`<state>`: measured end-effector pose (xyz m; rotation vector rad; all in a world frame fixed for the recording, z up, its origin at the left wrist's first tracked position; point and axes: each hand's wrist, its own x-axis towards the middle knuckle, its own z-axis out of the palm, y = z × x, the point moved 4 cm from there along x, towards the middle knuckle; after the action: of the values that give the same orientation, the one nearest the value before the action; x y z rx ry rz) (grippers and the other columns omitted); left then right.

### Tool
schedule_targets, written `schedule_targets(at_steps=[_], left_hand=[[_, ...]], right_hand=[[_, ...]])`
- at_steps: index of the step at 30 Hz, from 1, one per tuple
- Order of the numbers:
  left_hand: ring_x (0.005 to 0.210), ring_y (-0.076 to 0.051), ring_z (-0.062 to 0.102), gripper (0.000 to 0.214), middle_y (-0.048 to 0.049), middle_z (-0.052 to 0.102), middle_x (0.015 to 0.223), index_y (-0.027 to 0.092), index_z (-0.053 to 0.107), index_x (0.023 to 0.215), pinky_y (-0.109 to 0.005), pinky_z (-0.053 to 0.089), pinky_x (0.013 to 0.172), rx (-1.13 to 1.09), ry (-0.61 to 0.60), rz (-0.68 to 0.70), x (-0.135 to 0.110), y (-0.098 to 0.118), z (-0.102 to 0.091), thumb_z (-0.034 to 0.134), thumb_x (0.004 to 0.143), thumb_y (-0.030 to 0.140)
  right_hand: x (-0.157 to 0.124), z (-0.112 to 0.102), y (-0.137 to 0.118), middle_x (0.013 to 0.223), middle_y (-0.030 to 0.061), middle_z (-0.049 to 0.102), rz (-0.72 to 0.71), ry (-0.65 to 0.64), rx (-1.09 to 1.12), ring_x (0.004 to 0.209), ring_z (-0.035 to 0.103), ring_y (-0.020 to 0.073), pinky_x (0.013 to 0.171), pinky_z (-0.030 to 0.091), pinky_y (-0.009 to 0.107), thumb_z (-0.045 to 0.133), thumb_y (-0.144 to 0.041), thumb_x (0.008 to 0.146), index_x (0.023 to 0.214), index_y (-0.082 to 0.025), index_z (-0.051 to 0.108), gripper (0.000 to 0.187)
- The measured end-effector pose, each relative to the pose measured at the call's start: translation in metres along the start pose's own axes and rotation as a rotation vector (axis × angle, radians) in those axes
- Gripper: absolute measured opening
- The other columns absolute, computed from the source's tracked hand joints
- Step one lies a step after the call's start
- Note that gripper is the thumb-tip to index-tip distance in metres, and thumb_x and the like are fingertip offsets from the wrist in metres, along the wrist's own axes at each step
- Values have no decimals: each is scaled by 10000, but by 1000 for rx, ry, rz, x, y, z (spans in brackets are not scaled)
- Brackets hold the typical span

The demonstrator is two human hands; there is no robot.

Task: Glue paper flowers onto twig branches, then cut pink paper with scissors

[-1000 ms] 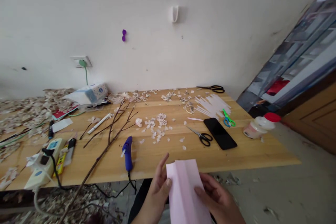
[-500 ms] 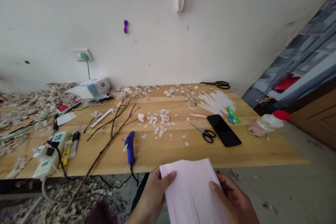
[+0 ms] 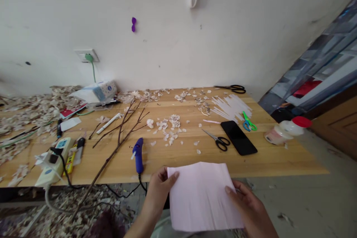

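Observation:
A pale pink sheet of paper (image 3: 202, 197) is spread out flat in front of me, just below the near edge of the wooden table (image 3: 279, 163). My left hand (image 3: 158, 189) pinches its left edge, thumb on top. Along the sheet's right edge my right hand (image 3: 248, 204) grips it, fingers closed over the paper. Faint creases run down the sheet.
On the table lie a blue glue gun (image 3: 138, 154), a bare branch (image 3: 119, 137), paper petals (image 3: 169, 128), black scissors (image 3: 219, 141), a black phone (image 3: 238, 137), green-blue scissors (image 3: 248, 122), white strips (image 3: 230, 106), a red-capped bottle (image 3: 287, 128), a power strip (image 3: 54, 160) and a tissue pack (image 3: 96, 91).
The folded pink paper has been opened out into a wide flat sheet, my hands moving apart to its left and right edges. The view has tilted slightly.

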<state>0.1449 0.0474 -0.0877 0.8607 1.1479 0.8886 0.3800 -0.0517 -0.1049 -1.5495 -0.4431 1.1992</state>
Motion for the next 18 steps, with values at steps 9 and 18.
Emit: schedule_targets(at_steps=[9,18], left_hand=[[1285,-349,614,603,-164,640,1391,225,542,1409,-521,506,1047,1057,119,600,48,37,26,766,852,178],[1374,-383,535,618,-184,535,1527,165,519,1450,-555,538,1049,1615,-110,896,7,-14,41,736,885,292]], right_hand=[[37,15,7,1166,174,763,-524,110,-922,863,774,332,740,586,417,406,-520,964,1388,-185,596,573],[38,20,31,1048,138,803,-594,-23,-817,885,781,249,717,605,276,407,-529,1005,1170,-169,730,511]])
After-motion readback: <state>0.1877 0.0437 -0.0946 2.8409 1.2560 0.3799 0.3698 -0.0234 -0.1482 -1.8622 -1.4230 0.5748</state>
